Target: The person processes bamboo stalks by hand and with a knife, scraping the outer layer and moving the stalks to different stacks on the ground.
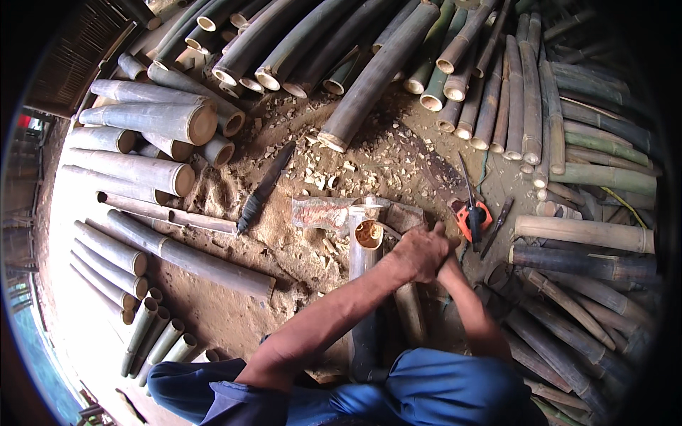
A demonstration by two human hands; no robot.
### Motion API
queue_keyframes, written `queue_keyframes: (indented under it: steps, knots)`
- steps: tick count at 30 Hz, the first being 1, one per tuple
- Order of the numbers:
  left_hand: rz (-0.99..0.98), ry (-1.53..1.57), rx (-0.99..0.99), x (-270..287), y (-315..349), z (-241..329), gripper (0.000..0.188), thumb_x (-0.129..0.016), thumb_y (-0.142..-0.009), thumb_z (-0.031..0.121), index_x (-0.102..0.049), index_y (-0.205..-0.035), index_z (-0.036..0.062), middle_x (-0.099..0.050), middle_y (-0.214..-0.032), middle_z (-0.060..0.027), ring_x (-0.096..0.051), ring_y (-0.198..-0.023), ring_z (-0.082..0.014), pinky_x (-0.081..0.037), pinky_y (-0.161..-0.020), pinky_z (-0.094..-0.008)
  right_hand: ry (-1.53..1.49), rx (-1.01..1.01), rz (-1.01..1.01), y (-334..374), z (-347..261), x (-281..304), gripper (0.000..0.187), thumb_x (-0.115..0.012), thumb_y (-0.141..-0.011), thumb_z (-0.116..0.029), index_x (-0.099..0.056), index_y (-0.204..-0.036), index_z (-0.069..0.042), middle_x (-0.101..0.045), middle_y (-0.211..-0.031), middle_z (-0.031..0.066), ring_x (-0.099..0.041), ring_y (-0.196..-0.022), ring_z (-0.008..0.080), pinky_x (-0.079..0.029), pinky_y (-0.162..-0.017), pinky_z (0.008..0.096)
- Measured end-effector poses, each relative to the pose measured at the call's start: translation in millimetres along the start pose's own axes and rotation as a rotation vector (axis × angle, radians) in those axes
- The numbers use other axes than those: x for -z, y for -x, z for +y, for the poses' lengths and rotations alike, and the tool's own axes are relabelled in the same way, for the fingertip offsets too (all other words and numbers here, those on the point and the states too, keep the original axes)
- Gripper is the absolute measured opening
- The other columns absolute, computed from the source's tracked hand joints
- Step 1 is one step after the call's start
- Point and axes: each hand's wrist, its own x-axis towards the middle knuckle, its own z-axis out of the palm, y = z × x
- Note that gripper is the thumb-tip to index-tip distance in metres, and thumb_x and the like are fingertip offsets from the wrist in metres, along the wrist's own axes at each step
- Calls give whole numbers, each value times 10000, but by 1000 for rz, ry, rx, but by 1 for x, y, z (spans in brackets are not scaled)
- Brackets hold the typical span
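Observation:
My left hand (418,254) and my right hand (445,248) are pressed together, fingers closed, just right of an open-ended bamboo tube (368,236). What they grip is mostly hidden by the fingers. A thin pale strip (391,231) runs from the tube's rim toward my left hand. The tube's mouth faces up and its hollow looks rough and brown inside. Below my hands a second bamboo length (410,312) slants down toward my legs. Behind the tube lies a flat, worn wooden block (321,212) with reddish marks.
A large knife with a dark wrapped handle (254,206) lies left of the block. An orange-handled saw (474,219) and a slim dark tool (497,227) rest at right. Bamboo poles (369,74) surround me in piles, and wood chips (348,167) litter the ground.

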Motion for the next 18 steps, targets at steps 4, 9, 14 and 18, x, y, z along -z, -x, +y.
queue_keyframes:
  steps: [4,9,14,18]
  knots:
    - [311,187,-76,10,12,-10,829,-667,-679,-98,-498,-1451,153,-514,-1393,-232,-586,-1271,-426,-517,-1049,-477,115,47,-55,-15,3,29,340,-692,-896,-294,-621,-1135,-63,-658,-1063,137,-655,-1011,335,-534,-869,452]
    - [680,341,-18,19,23,-12,943,-659,-647,-116,-456,-1522,173,-432,-1478,-279,-504,-1333,-484,-475,-1096,-488,291,493,66,-40,-37,68,318,-713,-877,-253,-613,-1097,-46,-654,-1024,148,-654,-966,338,-524,-845,464]
    - [932,347,108,16,31,-1,1029,-720,-646,-113,-373,-1570,179,-367,-1519,-277,-445,-1357,-506,-469,-1107,-512,513,799,153,-46,-80,88,224,-756,-785,-219,-615,-903,-91,-636,-816,124,-632,-795,335,-496,-728,479]
    - [505,179,123,9,17,-8,983,-725,-706,-39,-345,-1583,191,-469,-1422,-248,-519,-1288,-461,-503,-1072,-493,293,389,153,-26,-26,44,231,-703,-867,-252,-639,-1013,-85,-671,-930,124,-670,-885,330,-527,-799,489]
